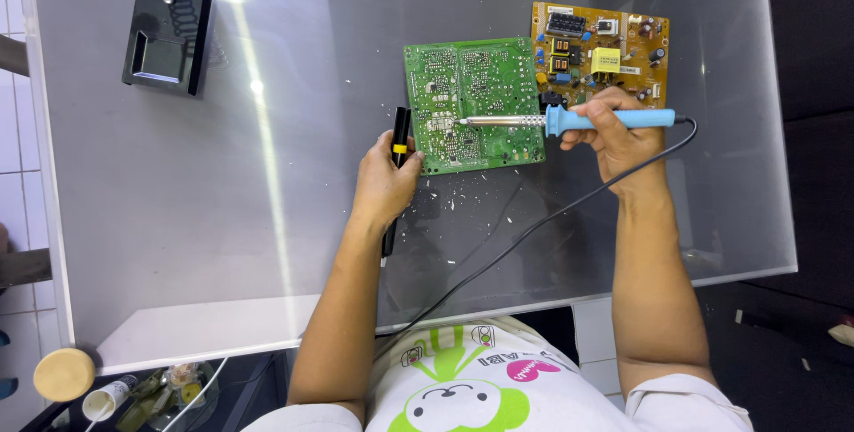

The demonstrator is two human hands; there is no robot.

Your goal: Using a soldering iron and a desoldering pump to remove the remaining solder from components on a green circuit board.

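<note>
Green circuit board [473, 104] lies flat at upper centre of the glass table [178, 218], solder side up, dense with silver joints. Right hand [614, 134] closed around blue-handled soldering iron [569, 119], metal tip touching board's middle. Left hand [385, 185] closed on black tool with yellow band [399, 143] at board's left edge. Brown component board [600, 51] just beside, upper right.

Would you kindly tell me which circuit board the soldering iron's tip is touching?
The green circuit board, solder side up, nearest the left hand; the orange-brown board lies behind.
</note>
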